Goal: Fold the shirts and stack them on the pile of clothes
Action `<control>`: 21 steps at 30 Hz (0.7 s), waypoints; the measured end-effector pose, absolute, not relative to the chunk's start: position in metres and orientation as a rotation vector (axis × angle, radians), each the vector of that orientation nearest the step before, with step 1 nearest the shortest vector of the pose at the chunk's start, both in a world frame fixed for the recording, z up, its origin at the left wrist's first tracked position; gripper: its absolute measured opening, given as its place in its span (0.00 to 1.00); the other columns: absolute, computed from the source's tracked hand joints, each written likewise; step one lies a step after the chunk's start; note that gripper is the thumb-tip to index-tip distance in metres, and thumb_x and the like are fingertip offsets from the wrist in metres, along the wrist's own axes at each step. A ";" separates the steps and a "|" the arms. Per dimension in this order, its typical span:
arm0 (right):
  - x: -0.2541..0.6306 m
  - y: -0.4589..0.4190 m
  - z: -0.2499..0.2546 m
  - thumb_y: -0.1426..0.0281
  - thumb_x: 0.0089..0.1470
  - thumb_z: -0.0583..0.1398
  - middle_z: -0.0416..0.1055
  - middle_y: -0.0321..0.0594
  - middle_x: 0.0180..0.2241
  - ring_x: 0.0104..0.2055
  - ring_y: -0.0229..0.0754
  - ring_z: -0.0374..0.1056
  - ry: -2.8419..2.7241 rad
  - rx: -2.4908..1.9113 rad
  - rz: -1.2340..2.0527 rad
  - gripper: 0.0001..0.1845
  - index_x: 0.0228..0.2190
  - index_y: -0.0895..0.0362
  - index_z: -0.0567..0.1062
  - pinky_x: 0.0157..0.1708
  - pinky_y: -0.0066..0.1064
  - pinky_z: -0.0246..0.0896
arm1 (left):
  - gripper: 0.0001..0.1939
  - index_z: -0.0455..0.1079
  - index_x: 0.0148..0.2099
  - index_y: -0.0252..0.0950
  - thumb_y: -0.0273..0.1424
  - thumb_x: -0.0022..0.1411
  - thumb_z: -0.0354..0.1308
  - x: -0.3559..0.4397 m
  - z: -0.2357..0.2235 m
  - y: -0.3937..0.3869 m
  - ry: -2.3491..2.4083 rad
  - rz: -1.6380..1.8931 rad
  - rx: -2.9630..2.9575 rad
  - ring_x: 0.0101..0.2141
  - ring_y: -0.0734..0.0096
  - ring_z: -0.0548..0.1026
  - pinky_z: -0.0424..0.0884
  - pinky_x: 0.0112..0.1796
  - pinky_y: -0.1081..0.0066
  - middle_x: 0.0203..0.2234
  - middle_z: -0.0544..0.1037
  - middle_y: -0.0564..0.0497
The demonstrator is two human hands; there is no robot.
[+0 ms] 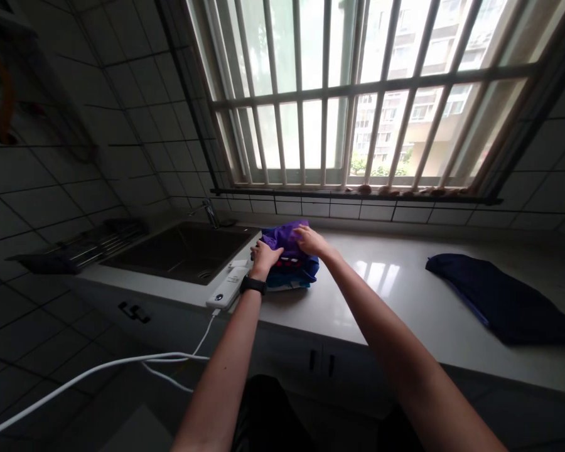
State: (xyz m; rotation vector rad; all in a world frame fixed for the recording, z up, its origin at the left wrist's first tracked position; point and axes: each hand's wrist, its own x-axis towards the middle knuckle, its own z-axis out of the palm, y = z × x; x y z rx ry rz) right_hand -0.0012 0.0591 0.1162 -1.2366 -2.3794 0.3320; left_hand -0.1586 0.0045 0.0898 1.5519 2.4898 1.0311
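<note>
A stack of folded clothes (289,274) lies on the counter, with a purple garment (285,234) on top and blue, light blue and dark patterned fabric beneath. My left hand (265,257), a black band on its wrist, rests at the stack's left side with thumb and fingers apart. On the purple garment's right side lies my right hand (311,241), fingers stretched out and touching the cloth. Some of the left fingertips are hard to make out. Away to the right, a dark navy folded garment (499,298) lies flat.
Left of the stack is a dark sink (169,251) with a faucet (210,213). A white power bank (226,290) with a white cable (98,367) sits at the counter (376,314) edge. A drying rack (89,245) stands farther left. A barred window (324,94) is behind.
</note>
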 end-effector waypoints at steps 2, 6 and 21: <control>-0.009 0.054 0.092 0.70 0.71 0.48 0.56 0.50 0.72 0.73 0.52 0.54 -2.451 -1.262 0.337 0.27 0.66 0.59 0.67 0.69 0.47 0.54 | 0.42 0.55 0.71 0.22 0.36 0.61 0.64 -0.152 0.082 -0.002 2.643 1.103 1.514 0.66 0.33 0.64 0.65 0.61 0.43 0.65 0.64 0.19; -0.016 0.059 0.073 0.72 0.71 0.46 0.58 0.53 0.71 0.73 0.50 0.53 -2.514 -1.217 0.273 0.28 0.67 0.63 0.66 0.72 0.46 0.48 | 0.31 0.60 0.72 0.35 0.32 0.69 0.51 -0.132 0.080 -0.004 2.567 1.070 2.000 0.73 0.47 0.52 0.50 0.70 0.46 0.73 0.57 0.37; 0.002 0.071 0.050 0.77 0.66 0.44 0.56 0.52 0.71 0.74 0.47 0.51 -2.478 -1.200 0.409 0.30 0.66 0.65 0.66 0.72 0.44 0.47 | 0.27 0.68 0.68 0.46 0.40 0.72 0.45 -0.124 0.094 0.059 2.303 0.357 2.102 0.68 0.42 0.61 0.57 0.64 0.38 0.69 0.65 0.41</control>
